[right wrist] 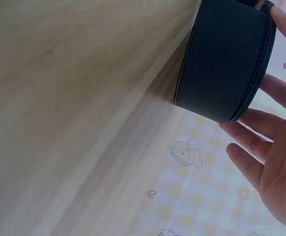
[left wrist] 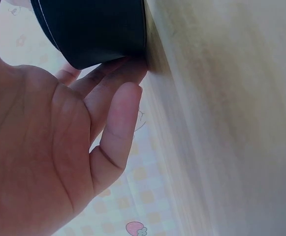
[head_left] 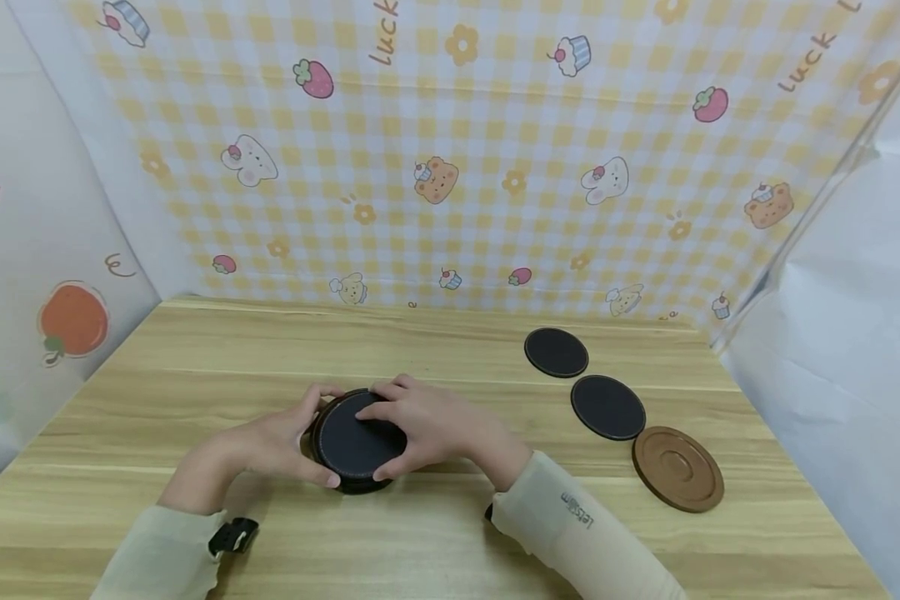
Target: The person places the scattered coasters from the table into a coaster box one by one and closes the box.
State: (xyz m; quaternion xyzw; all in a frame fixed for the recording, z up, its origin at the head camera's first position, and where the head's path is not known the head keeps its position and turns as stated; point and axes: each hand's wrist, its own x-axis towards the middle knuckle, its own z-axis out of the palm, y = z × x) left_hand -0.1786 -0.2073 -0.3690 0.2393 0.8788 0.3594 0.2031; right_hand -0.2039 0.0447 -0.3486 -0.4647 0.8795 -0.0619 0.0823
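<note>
A low round black coaster holder (head_left: 358, 487) stands on the table, its smooth dark side wall (right wrist: 219, 59) showing in the right wrist view. On top lies a round black coaster (head_left: 348, 446) with a stitched edge. My left hand (head_left: 273, 446) grips the holder from the left, thumb at the front and fingers round the back; the left wrist view shows those fingers against the wall. From the right, my right hand (head_left: 442, 425) spans the coaster, thumb at its near edge, index finger over its top and other fingers at the far rim.
To the right lie two more black coasters, a far one (head_left: 557, 352) and a nearer one (head_left: 608, 407). Touching or almost touching the nearer one is a brown ringed disc (head_left: 678, 468). A checked cloth (head_left: 480, 233) hangs behind the wooden table (head_left: 375, 550).
</note>
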